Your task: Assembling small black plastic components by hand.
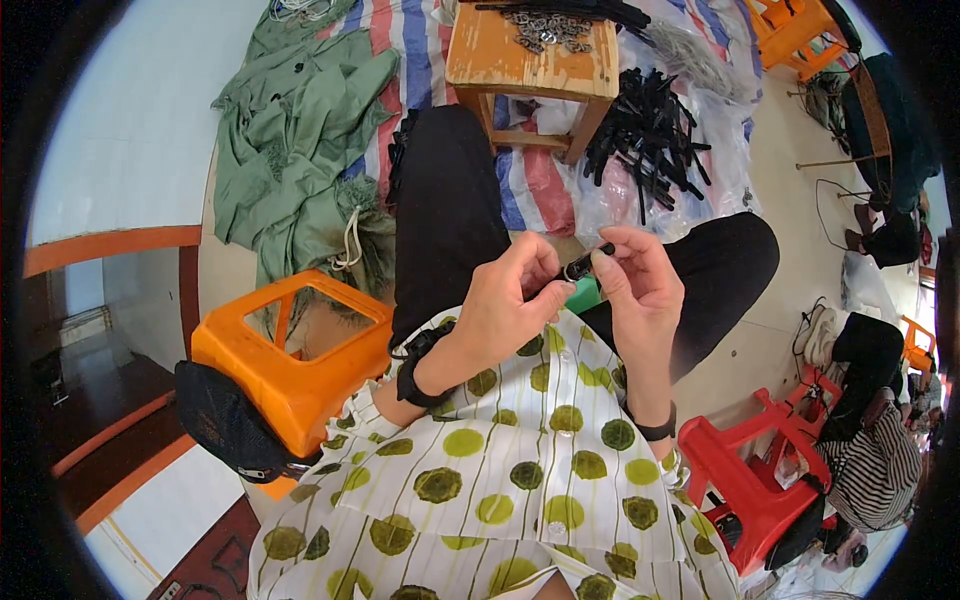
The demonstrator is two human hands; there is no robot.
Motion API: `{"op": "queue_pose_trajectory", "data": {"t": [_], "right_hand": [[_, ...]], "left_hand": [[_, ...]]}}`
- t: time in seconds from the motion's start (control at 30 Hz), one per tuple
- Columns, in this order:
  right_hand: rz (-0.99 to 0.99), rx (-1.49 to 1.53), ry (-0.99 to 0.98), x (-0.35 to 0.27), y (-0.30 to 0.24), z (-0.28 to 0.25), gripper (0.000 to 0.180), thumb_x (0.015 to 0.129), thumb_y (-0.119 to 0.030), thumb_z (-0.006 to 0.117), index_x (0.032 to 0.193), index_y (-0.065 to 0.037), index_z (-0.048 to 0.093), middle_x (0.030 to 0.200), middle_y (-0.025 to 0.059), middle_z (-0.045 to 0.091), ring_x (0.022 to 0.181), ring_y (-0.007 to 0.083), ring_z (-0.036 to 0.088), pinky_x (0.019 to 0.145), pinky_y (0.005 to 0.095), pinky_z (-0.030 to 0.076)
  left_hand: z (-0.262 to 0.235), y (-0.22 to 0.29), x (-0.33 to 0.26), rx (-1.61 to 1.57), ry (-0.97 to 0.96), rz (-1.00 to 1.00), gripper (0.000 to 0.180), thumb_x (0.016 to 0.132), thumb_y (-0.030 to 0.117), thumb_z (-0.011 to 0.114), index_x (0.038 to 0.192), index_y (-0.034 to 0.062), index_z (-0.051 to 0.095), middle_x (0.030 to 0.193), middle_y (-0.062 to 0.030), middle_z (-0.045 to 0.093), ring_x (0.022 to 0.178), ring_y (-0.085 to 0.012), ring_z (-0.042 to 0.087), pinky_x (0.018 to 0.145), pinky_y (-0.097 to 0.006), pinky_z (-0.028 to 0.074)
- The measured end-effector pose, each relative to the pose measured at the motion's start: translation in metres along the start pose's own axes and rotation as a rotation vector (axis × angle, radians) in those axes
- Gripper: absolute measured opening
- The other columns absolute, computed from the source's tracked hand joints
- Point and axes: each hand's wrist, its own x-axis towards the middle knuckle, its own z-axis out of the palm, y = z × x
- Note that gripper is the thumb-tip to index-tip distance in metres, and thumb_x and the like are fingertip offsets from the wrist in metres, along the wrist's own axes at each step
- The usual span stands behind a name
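Head view: the left hand (505, 300) and right hand (640, 285) meet above the lap, the fingers (545, 295) of both pinched on one small black strap piece with a metal buckle (585, 265), held between the knees. Ahead stands a wooden stool (500, 60) used as a counter, with a heap of metal buckles (548, 30) at its far edge. To its right, a clear plastic bag (730, 140) on the floor holds a pile of black strap pieces (650, 135); an orange plastic stool (290, 360) stands at the person's left.
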Motion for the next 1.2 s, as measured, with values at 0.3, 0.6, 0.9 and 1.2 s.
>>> {"op": "queue_pose_trajectory", "data": {"t": [0.3,0.6,0.9,1.2], "right_hand": [[-0.022,-0.033,0.036,0.000,0.000,0.003,0.020,0.079,-0.003,0.062,0.099,-0.003,0.060,0.085,0.0008,0.058,0.077,0.0071,0.052,0.071,0.0207,0.043],[0.054,0.160,0.125,0.006,0.003,-0.005,0.032,0.093,-0.027,0.048,0.099,0.003,0.058,0.080,0.0052,0.061,0.076,0.0120,0.057,0.073,0.0242,0.045],[0.241,0.572,-0.105,0.004,0.014,-0.004,0.021,0.089,-0.020,0.057,0.083,-0.001,0.063,0.068,-0.0014,0.058,0.058,0.0049,0.051,0.055,0.0178,0.040],[0.071,0.070,0.033,0.030,0.017,-0.004,0.026,0.086,-0.022,0.062,0.070,-0.001,0.060,0.061,-0.0088,0.045,0.054,0.0004,0.036,0.046,0.0183,0.029]], "left_hand": [[-0.010,0.002,0.005,-0.242,-0.256,-0.162,0.014,0.089,0.014,0.051,0.087,0.0009,0.055,0.072,-0.0053,0.060,0.060,-0.0056,0.054,0.051,-0.020,0.043],[-0.006,-0.005,0.000,0.145,0.024,0.256,0.017,0.089,0.016,0.054,0.088,-0.0008,0.057,0.074,-0.0036,0.060,0.064,-0.0058,0.054,0.058,-0.020,0.043],[0.004,-0.005,0.000,0.084,-0.127,0.223,0.009,0.086,0.010,0.056,0.086,0.0015,0.056,0.062,-0.0036,0.052,0.056,-0.0066,0.048,0.052,-0.023,0.040],[0.011,-0.006,-0.003,-0.181,-0.205,-0.104,0.018,0.093,0.014,0.043,0.090,0.0009,0.055,0.056,0.0044,0.039,0.048,-0.0027,0.034,0.044,-0.021,0.028]]}}
